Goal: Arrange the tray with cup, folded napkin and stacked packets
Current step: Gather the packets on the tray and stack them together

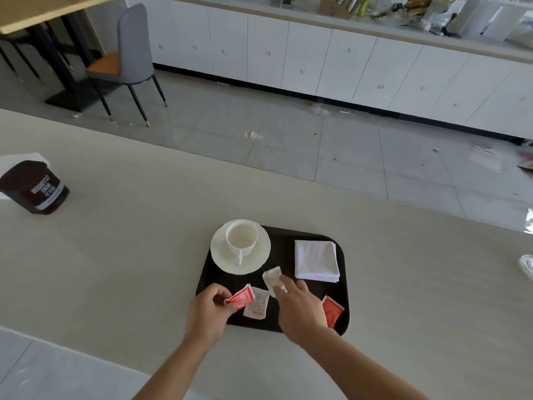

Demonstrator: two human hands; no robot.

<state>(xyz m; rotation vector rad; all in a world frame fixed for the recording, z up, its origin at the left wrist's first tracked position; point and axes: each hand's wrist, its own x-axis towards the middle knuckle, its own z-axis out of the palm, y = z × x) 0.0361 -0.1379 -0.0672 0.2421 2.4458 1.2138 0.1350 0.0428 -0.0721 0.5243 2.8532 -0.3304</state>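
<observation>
Packets are the matter in hand: four small flat sachets lie loose along the near half of the dark brown, round-cornered plastic tray (311,235), not yet stacked. The left hand (209,311) has its fingers (222,293) clamped on a red foil packet (240,298), held just above or against a white paper packet (256,307) that lies flat on the tray beside it. The right hand (300,308) reaches over the middle of the tray, its fingers pinched on the near end of a second white paper packet (271,277), which tilts up toward the saucer. A second red foil packet (333,311) lies untouched at the tray's near right corner, partly hidden by the right wrist. Behind the packets, the empty white ceramic cup (241,236) stands upright on its cream saucer (259,258) at the far left of the tray, and the folded white napkin (315,261) lies flat at the far right, so those two parts look settled. Stacking appears to be the step under way. Bringing both held packets together over one spot, squaring their edges, then collecting the far red one seems the sensible next move. Around the tray spreads the pale tabltop (115,255); a dark brown cocoa tub (36,187) stands well apart at far left.
</observation>
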